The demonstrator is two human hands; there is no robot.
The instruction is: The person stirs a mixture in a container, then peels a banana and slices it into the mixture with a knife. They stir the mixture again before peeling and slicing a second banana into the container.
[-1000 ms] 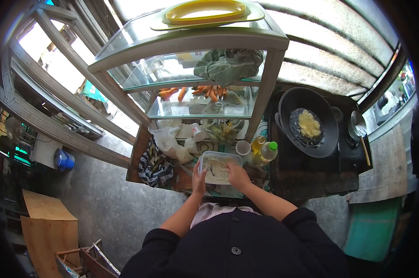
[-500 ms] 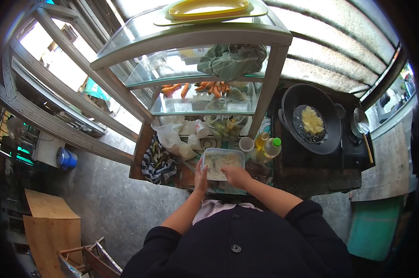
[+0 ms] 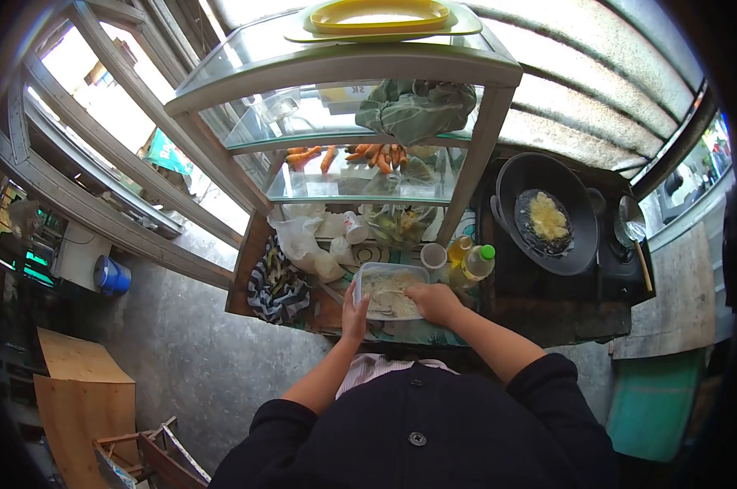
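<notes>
A clear plastic container (image 3: 367, 271) with pale, lumpy batter (image 3: 391, 295) in it stands at the front edge of the counter. My left hand (image 3: 355, 316) holds its left wall, fingers up along the side. Over the right part of the container is my right hand (image 3: 436, 302), its fingers closed and pointing into the batter. Whatever it grips, if anything, is hidden. Just behind the right hand stand a white cup (image 3: 434, 256) and a bottle with a green cap (image 3: 478, 262), with yellow oil beside it.
A black wok (image 3: 511, 175) with yellow food frying (image 3: 547, 218) sits on the stove at right, a wooden-handled strainer (image 3: 629, 218) beside it. A glass cabinet (image 3: 328, 73) rises behind the container. Plastic bags (image 3: 297, 240) and a striped cloth (image 3: 279, 293) lie at left.
My right hand has moved to the right across the container, toward its right wall. My left hand stays on the left side. The view has shifted slightly.
</notes>
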